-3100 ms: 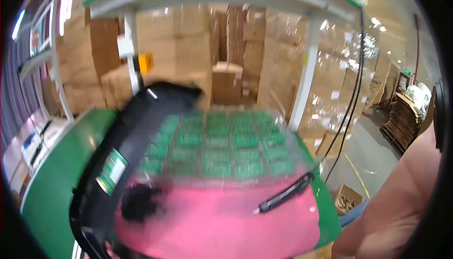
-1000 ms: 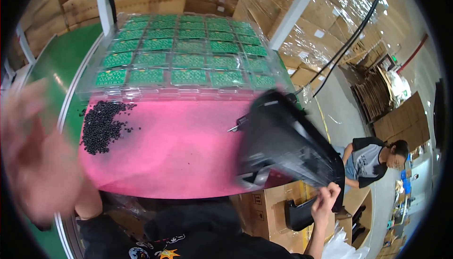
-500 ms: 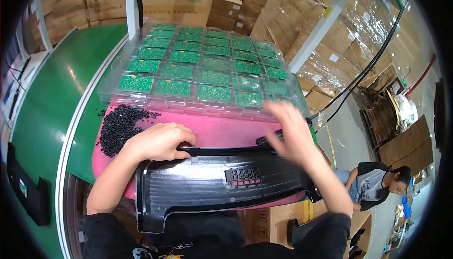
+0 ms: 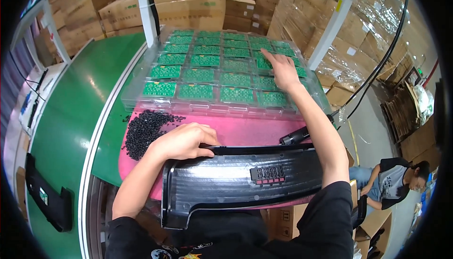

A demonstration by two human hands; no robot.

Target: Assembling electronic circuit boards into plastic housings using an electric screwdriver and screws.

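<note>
A long black plastic panel (image 4: pixel 217 194) lies in front of me, with a small grid of square cutouts to the right of its middle. My left hand (image 4: pixel 188 142) is closed on the far edge of this panel, thumb on the near side. Farther off, my right hand (image 4: pixel 284 71) is stretched over green circuit boards (image 4: pixel 196 90), which sit in rows in a clear plastic tray (image 4: pixel 198 106). Its fingers are extended over a board at the tray's right; whether they touch it I cannot tell. Nothing shows in that hand.
Under the panel is a pink mat (image 4: pixel 240 129), with a heap of small black pieces (image 4: pixel 147 134) at its left. A black handheld tool (image 4: pixel 295 136) lies near my right forearm. Another black panel (image 4: pixel 49 197) rests on the green surface (image 4: pixel 75 112). A person (image 4: pixel 394 181) sits at right.
My right hand has left the right part of the panel and moved forward over the boards. The left hand keeps its hold. The whole view has shifted, so the scene sits farther right.
</note>
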